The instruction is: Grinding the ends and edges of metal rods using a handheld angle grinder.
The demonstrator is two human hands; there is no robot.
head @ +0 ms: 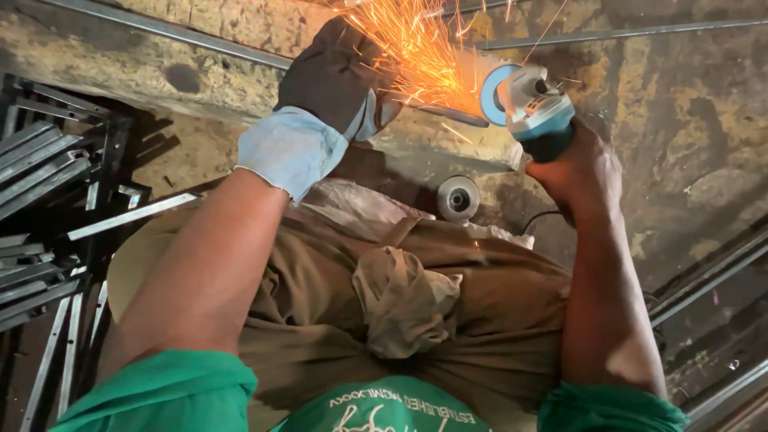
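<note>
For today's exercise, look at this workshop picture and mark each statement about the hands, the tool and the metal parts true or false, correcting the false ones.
1. The left hand wears a glove. True.
2. The right hand is gloved too. False: it is bare.
3. The right hand holds an angle grinder. True.
4. No sparks are flying. False: orange sparks spray from the disc against the metal bar.
5. The metal frames lie on the person's right. False: they lie on the left.
</note>
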